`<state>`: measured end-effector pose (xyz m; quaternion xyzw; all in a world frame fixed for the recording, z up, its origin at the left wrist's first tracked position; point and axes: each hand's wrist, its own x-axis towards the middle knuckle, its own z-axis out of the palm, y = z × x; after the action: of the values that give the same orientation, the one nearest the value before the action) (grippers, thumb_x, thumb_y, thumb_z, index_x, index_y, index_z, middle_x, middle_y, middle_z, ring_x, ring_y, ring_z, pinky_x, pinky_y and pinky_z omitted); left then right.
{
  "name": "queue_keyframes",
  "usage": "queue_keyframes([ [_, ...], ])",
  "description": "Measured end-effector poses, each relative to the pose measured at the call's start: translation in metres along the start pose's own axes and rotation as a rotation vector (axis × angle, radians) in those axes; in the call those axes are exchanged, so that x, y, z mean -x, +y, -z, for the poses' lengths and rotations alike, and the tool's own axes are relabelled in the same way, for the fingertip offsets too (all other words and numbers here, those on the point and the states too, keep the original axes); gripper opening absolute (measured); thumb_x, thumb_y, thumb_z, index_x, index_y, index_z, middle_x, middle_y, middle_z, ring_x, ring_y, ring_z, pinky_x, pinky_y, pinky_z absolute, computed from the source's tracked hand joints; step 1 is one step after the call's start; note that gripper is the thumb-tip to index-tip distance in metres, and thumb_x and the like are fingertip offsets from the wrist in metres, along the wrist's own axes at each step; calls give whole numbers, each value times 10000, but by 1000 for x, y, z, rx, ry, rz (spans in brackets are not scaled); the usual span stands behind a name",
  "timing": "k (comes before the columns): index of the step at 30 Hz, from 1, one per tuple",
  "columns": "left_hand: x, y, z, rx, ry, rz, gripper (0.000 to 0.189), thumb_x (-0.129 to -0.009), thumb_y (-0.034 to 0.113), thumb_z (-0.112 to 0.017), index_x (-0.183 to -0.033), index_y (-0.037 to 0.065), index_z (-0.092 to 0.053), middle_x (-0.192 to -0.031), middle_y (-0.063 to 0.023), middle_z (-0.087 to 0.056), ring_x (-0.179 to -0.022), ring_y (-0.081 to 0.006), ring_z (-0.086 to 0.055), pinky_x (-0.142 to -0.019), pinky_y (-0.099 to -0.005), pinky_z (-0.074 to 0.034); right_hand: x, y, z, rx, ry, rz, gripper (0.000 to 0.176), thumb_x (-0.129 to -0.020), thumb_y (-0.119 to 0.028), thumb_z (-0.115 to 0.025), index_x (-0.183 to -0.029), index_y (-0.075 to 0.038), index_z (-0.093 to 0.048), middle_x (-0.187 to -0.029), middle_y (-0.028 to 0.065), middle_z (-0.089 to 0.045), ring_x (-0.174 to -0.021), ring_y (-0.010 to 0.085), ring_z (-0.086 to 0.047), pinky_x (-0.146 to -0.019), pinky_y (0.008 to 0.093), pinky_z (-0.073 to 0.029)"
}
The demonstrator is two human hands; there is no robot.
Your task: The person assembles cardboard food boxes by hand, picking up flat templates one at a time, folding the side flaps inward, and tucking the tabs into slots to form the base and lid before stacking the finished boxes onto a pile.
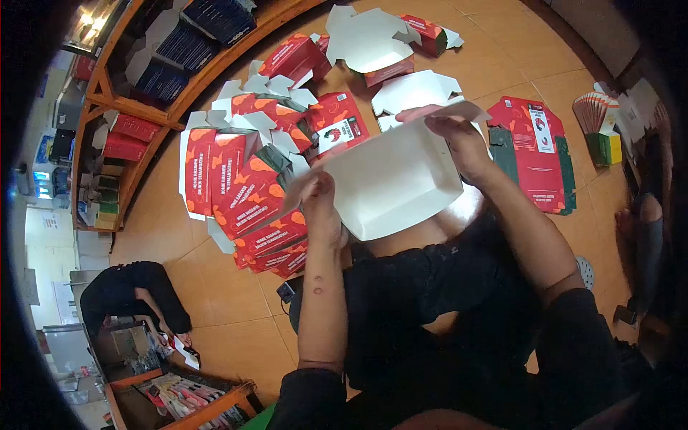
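A cardboard food box (398,197), white on the inside and open toward me, is held up over my lap. My left hand (317,193) grips its left side near a flap, thumb showing and the other fingers mostly hidden. At the upper right corner, my right hand (459,143) is closed on the box's edge. Just beyond lies a flat red printed sheet (351,122) with a logo. To the left, several folded red boxes (244,193) with white lettering overlap in a pile on the floor.
A flattened red and green carton (527,154) lies to the right. More open boxes (369,39) sit farther out. Wooden shelves (172,118) hold stacked boxes at upper left. Another person (136,297) bends over at left. A bundle of folded cartons (598,125) stands at far right.
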<state>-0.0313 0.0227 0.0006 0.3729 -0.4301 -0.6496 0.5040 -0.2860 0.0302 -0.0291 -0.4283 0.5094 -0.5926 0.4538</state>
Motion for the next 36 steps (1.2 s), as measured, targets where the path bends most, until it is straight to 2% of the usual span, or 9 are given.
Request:
queue_keyframes([
  [3,-1,-4,-5,85,87,79,617,-933,445,-620,-1295,-40,-501,-1313,-161,-540,-1205,-234,-545,-974,-380,-472,15,-32,-7,-252,-320,-182,413,-957,-351,-589,-1113,27,-648,-1098,111,-647,-1024,175,-590,-895,336,-456],
  [7,-10,-14,-4,4,146,48,544,-1019,368,-475,-1379,-34,-405,-1292,-182,-553,-1186,-298,-572,-969,-426,-501,12,-28,-21,-89,63,-325,498,-936,-353,-623,-1251,28,-568,-1193,150,-602,-1088,210,-580,-981,327,-435],
  [9,-13,-12,-3,140,274,151,543,-1022,376,-467,-1377,-29,-405,-1290,-185,-556,-1170,-307,-581,-988,-437,-493,3,-15,-9,63,-310,-183,641,-883,-357,-658,-1375,-15,-432,-1260,154,-537,-1086,215,-576,-986,333,-429],
  [14,-19,-30,2,314,228,175,506,-1018,345,-509,-1369,-11,-427,-1305,-126,-563,-1186,-244,-560,-1030,-349,-428,-3,1,7,15,-202,-688,504,-844,-182,-550,-1301,-4,-433,-1092,156,-566,-833,254,-654,-655,395,-587],
  [18,-13,-37,2,77,273,432,1024,-836,650,-623,-1552,135,-102,-1601,-134,-120,-1449,-367,-146,-1113,-599,-133,-37,14,25,-83,-11,-642,242,-844,-175,-565,-1003,6,-588,-837,94,-547,-734,200,-601,-665,408,-591],
  [23,-8,-19,0,108,217,347,920,-877,627,-576,-1550,159,-160,-1593,-133,-178,-1437,-337,-202,-1118,-543,-162,-121,-10,28,-323,139,-243,727,-880,-591,-604,-1318,-38,-431,-1242,146,-503,-1130,299,-537,-941,443,-525],
  [28,-12,-14,6,136,261,296,866,-901,604,-553,-1545,157,-187,-1591,-141,-184,-1424,-321,-241,-1117,-537,-180,-180,32,61,-10,675,-111,559,-917,-459,-607,-1258,-27,-506,-1010,119,-594,-834,225,-633,-739,368,-576],
  [31,-11,-13,6,147,246,262,833,-918,588,-536,-1543,153,-198,-1588,-155,-191,-1416,-323,-263,-1115,-525,-200,-150,122,69,784,516,171,400,-885,-307,-661,-1143,-7,-600,-951,102,-668,-769,223,-643,-719,347,-532],
  [36,-10,-15,2,178,193,245,715,-951,510,-523,-1509,132,-283,-1538,-173,-277,-1333,-321,-384,-1069,-472,-303,-20,164,19,1184,-695,214,674,-752,-491,-751,-1296,-159,-531,-1345,166,-496,-1228,394,-486,-1009,513,-415],
])
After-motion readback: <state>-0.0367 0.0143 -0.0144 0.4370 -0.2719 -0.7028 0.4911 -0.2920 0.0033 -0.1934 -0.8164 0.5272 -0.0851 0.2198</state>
